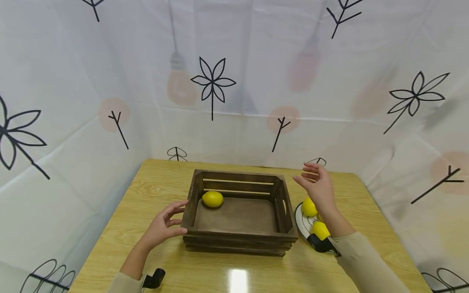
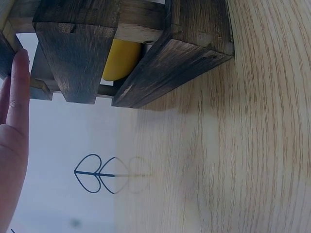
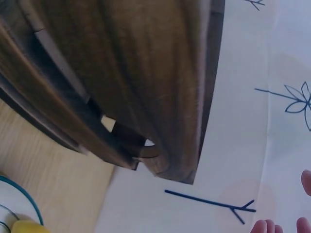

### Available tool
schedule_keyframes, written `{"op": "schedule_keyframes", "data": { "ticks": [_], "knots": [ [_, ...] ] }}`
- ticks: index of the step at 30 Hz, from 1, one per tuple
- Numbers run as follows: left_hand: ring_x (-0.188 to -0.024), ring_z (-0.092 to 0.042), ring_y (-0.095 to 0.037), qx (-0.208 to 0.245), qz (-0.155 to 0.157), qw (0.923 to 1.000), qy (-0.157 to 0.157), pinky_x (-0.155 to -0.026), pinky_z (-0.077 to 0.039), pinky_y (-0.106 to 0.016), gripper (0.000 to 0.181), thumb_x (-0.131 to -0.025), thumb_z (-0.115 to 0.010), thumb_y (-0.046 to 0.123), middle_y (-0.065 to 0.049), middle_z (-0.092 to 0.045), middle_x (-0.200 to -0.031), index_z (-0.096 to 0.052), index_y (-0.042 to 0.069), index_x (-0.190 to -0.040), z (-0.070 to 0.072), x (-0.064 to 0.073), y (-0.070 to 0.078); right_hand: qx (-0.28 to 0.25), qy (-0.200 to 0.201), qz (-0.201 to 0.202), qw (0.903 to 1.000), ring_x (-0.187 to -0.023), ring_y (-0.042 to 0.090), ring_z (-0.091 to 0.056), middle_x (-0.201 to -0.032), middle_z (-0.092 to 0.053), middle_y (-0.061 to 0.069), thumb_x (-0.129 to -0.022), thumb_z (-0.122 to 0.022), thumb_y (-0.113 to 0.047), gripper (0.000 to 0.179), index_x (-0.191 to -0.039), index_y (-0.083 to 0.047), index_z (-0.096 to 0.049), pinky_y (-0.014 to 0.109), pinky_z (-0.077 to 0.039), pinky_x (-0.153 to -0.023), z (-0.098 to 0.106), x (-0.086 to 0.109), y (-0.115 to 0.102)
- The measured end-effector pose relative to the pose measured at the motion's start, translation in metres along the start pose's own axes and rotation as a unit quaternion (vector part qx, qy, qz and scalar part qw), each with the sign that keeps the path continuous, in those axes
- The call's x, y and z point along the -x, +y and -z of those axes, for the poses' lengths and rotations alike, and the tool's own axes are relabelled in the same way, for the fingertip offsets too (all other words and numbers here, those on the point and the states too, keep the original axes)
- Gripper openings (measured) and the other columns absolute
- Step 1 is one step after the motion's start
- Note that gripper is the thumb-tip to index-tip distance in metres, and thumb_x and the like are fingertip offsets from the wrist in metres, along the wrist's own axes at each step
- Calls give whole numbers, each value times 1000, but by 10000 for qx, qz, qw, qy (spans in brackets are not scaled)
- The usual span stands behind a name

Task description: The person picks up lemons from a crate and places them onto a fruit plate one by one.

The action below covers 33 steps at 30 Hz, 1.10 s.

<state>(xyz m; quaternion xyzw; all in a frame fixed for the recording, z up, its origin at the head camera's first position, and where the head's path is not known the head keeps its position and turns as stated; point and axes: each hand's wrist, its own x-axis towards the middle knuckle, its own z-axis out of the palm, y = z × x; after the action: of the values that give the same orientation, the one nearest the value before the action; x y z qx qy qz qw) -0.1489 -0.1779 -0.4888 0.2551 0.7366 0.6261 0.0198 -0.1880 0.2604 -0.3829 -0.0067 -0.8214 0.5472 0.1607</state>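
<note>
A brown slatted wooden crate stands on the table, with one yellow lemon lying inside near its back left corner. My left hand is at the crate's left side, fingers spread, fingertips at its rim and thumb by the front corner. In the left wrist view, a straight finger reaches to the crate's slats. Right of the crate, my right hand is raised with bent fingers and holds nothing. Beneath it, a plate carries lemons, partly hidden by the hand and wrist.
The light wood table bears the crate and plate. A white patterned cloth hangs behind it and along both sides. Dark wrist devices show at both sleeves.
</note>
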Motion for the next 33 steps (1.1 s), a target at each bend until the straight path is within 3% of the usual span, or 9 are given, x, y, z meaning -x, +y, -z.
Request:
{"op": "schedule_keyframes", "data": {
  "ticks": [8, 14, 23, 33],
  "knots": [
    [-119, -43, -8, 216, 26, 9997, -75, -89, -48, -30, 66, -81, -69, -2, -18, -33, -141, -39, 4, -140, 1, 0, 0, -159, -131, 278, 9994, -104, 24, -51, -120, -48, 15, -85, -70, -18, 54, -129, 0, -45, 16, -46, -82, -11, -9, -15],
    [-118, -44, -7, 163, -9, 9998, -67, -89, -48, -29, 66, -81, -70, -1, -18, -34, -141, -40, 4, -140, 1, 0, 1, -207, -339, 279, 9988, -105, 25, -51, -120, -49, 14, -85, -70, -18, 53, -130, -2, -46, 29, -46, -89, -20, -17, -22],
    [-119, -44, -9, 239, 129, 9996, -2, -89, -48, -31, 67, -80, -71, 0, -11, -36, -141, -41, 7, -140, 0, 0, 0, -484, -655, 234, 9964, -108, 29, -51, -120, -49, 16, -84, -71, -15, 53, -129, 0, -46, 36, -46, -88, -36, -27, -32],
    [-120, -44, -10, 261, 47, 9996, -40, -88, -48, -30, 67, -80, -70, -2, -15, -35, -141, -40, 6, -140, 1, 0, -2, -696, -906, 155, 9933, -106, 32, -51, -119, -51, 16, -83, -71, -9, 47, -124, -2, -50, 40, -47, -84, -62, -34, -40]
  ]
}}
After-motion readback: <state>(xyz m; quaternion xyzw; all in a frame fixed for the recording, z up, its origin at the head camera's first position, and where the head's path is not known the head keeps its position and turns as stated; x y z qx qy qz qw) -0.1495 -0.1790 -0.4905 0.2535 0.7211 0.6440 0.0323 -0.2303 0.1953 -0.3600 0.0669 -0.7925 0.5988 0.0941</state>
